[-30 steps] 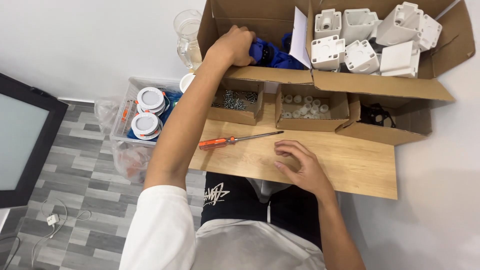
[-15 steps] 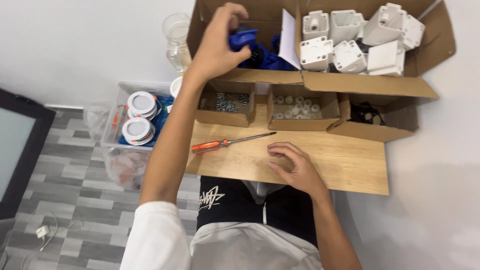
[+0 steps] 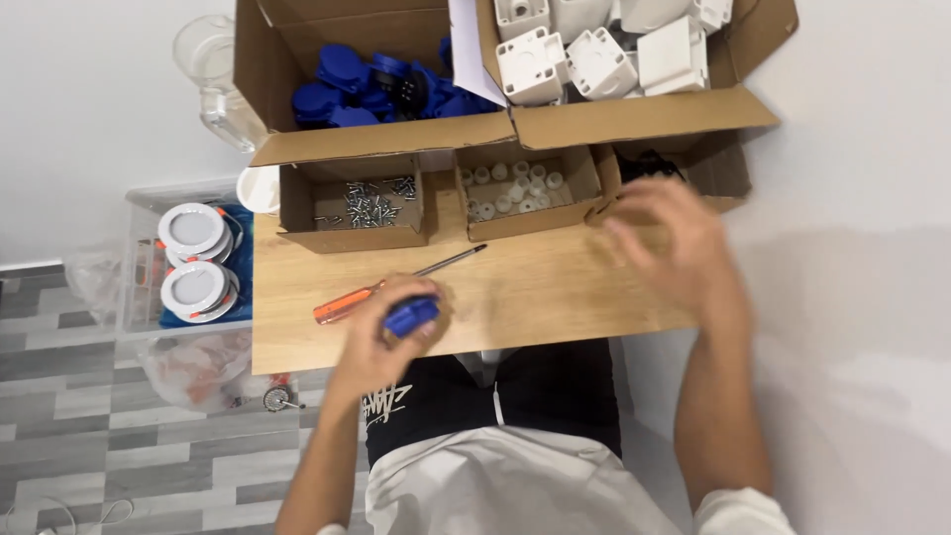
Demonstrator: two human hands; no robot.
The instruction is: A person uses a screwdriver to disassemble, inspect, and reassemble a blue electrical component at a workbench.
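Observation:
My left hand (image 3: pixel 381 332) grips a blue plastic part (image 3: pixel 411 315) low over the front of the wooden board (image 3: pixel 555 287), just below the orange-handled screwdriver (image 3: pixel 391 285). My right hand (image 3: pixel 674 243) hovers blurred over the board's right end, fingers spread and holding nothing, close to a small box of black parts (image 3: pixel 649 166). Behind lies a large cardboard box with blue parts (image 3: pixel 371 89) in its left half and white housings (image 3: pixel 594 45) in its right half.
Two small cardboard boxes sit on the board: one with screws (image 3: pixel 371 198), one with small white pieces (image 3: pixel 515 186). On the left a clear bin holds round white lamps (image 3: pixel 193 260). A glass jug (image 3: pixel 213 74) stands at the back left. Grey floor lies below.
My left hand came back from the big box with a blue part and now holds it near the screwdriver. My right hand lifted off the board and moved right.

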